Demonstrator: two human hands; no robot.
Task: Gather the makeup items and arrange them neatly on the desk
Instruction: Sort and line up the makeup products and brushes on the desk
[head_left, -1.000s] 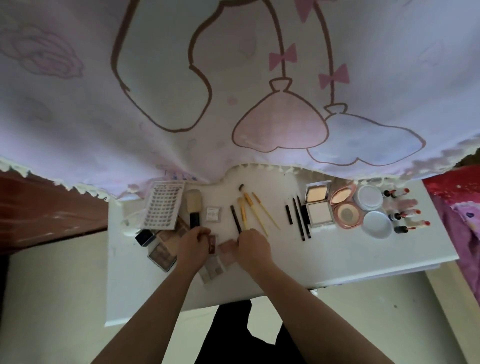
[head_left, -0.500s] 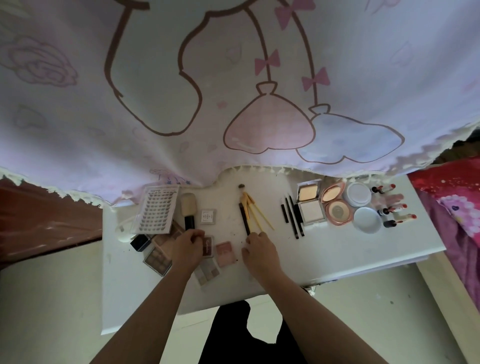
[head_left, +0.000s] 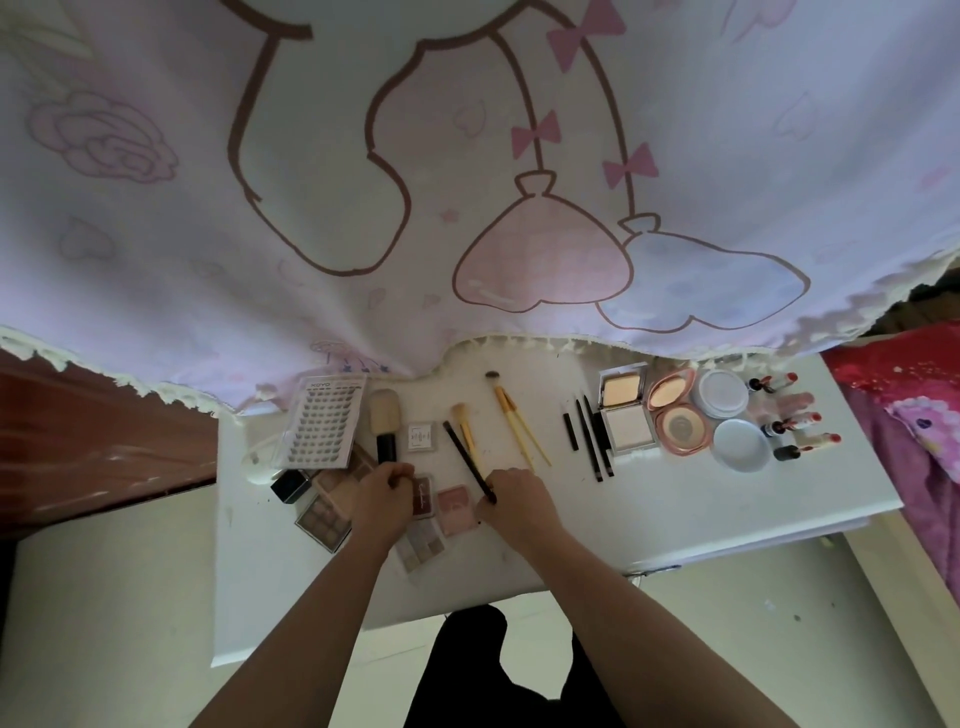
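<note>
My right hand (head_left: 511, 496) pinches the lower end of a black-handled brush (head_left: 467, 460) that slants up to the left over the white desk (head_left: 649, 514). My left hand (head_left: 382, 496) is curled on the pile of eyeshadow palettes (head_left: 324, 512), beside a dark red case (head_left: 423, 496) and a pink blush pan (head_left: 457, 509). Yellow-handled brushes (head_left: 514, 421) lie behind. A big powder brush (head_left: 385, 421), a small white square case (head_left: 421, 436) and a lash tray (head_left: 324, 418) sit at the left.
Arranged on the right are black pencils (head_left: 589, 439), a square compact (head_left: 626, 413), a round pink compact (head_left: 675, 415), two white round jars (head_left: 730, 415) and several lipsticks (head_left: 795, 426). A pink printed curtain (head_left: 467, 182) overhangs the desk's back. A red bedspread (head_left: 914, 415) is at right.
My right hand has taken hold of the black brush's end and swung it to slant left. The yellow brushes have spread apart. My left hand stays on the palette pile.
</note>
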